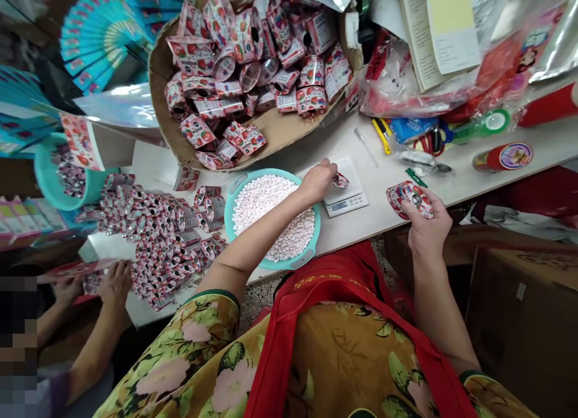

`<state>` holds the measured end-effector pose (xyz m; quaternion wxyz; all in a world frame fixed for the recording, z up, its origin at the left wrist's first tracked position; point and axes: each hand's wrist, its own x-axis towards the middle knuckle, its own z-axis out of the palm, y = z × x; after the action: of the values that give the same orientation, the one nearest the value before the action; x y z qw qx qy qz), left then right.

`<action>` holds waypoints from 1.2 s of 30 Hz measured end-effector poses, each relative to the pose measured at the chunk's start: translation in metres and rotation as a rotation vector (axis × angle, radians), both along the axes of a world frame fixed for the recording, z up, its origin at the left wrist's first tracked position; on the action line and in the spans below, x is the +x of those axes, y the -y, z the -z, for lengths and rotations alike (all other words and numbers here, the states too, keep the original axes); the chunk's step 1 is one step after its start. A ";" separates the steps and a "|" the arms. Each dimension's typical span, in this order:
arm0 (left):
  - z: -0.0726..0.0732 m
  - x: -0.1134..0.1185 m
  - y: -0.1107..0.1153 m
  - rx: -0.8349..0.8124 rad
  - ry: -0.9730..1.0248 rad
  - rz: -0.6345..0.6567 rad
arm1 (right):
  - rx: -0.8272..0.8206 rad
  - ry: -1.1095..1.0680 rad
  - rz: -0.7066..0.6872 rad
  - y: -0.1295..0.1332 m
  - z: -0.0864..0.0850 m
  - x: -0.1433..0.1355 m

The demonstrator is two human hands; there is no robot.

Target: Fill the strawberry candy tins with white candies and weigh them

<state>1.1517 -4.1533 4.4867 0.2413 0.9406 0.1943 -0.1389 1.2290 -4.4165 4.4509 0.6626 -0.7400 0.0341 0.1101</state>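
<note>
Head view of work at a white tabletop (361, 222). Left hand (318, 182) over a digital scale (359, 201), fingers bent and drawn together just beside a small printed package (342, 180) at the weighing platform; impossible to tell whether gripped. Right hand (428, 222) near the front edge, thumb and fingers closed on a flattish red-and-white printed wrapper (397, 199) with a round silvery spot. Beneath the left forearm, a turquoise basin (229, 218) filled with pale pellets (259, 201). Behind, a cardboard tray (289, 132) heaped with strawberry-printed containers (247, 35). To the left, a pile of similar packets (158, 243), with a co-worker's hands (116, 282) alongside. At right rear, a yellow cutter (382, 136) and a green tape roll (495, 121) near a red cylindrical container (503, 157).
</note>
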 end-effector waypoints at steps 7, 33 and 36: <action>0.009 -0.005 0.000 -0.013 0.104 0.075 | 0.025 -0.041 0.035 0.012 0.010 0.001; 0.017 0.016 0.023 -1.056 0.738 -0.892 | 0.021 -0.077 0.026 0.002 0.015 -0.004; 0.020 0.016 0.027 -1.036 0.731 -0.914 | 0.019 -0.070 0.023 0.002 0.016 -0.003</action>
<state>1.1679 -4.1801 4.4670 0.7315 0.5209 0.3809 0.2201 1.2256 -4.4187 4.4345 0.6691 -0.7291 0.0648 0.1288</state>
